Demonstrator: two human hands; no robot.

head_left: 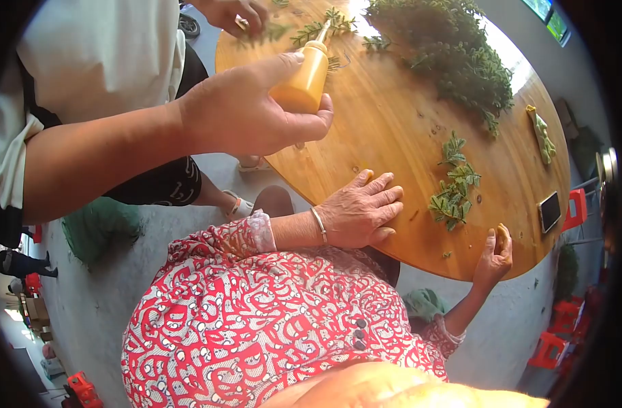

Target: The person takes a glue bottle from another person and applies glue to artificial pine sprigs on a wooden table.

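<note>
Room had a grey concrete floor point(100, 285) and red stools point(575, 209) around; round wooden table point(365, 115) filled the upper half. Clock read on the tabletop, 12 away from the wearer.

Left hand point(355, 214) at 7: palm down on the wood, fingers spread, holding nothing. Looked like a resting support, set just inside the rim. Metal bracelet point(318, 225) on that wrist.

Right hand point(495, 260) at 5, by the rim: fingers up and drawn together in a narrow pose. Fingertips were too small in view to tell if anything was pinched.

Loose sprigs point(454, 200) lay between 4 and 5, between the two hands but touching neither; nearer the right one. Probably put there for easy reach from the seat.

Big green heap point(450, 58) at 1, well apart from both hands, likely parked there as stock so the near side had room. Phone point(550, 212) at 4, flat near the edge, seemingly out of the way of the greens.

Co-worker's hand point(253, 105) came in from 9, gripping a yellow bottle point(307, 78) over 10. Nozzle pointed up, presumably to stop drips. Their other hand point(229, 12), blurred, was near 11.
</note>
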